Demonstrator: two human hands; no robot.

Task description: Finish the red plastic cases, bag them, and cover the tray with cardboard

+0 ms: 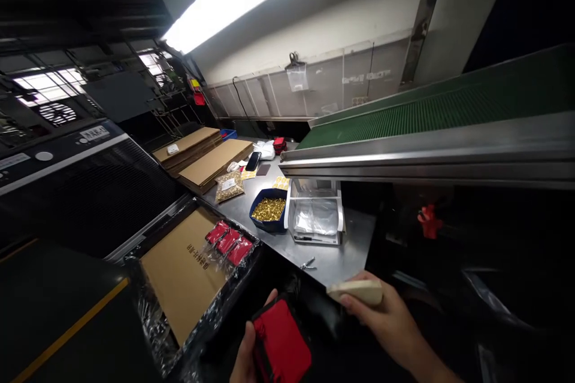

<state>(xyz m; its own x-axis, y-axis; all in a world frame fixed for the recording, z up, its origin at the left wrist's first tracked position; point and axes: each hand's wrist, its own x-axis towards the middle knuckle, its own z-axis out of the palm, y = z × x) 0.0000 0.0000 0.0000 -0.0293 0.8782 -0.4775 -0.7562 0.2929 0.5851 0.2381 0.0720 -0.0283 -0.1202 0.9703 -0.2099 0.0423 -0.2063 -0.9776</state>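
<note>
At the bottom of the head view, my left hand (247,350) is closed around a red zip case (286,344) with black edges, its flat red face turned up. To the right, my right hand (377,317) grips a cream-coloured, rounded flat block (359,292); its exact kind I cannot make out. The block is apart from the case, near the front edge of the metal table (287,251). A small metal tool (308,263) lies on the table just beyond. Several red cases in clear bags (228,240) lie in the lined box at the left.
A carton sheet (179,287) lies in that box. On the table stand a blue bin (258,222) of small gold parts and a clear-fronted holder (314,239) with plastic bags. A green conveyor (404,116) slopes above at right. Cardboard stacks (215,161) stand at back left.
</note>
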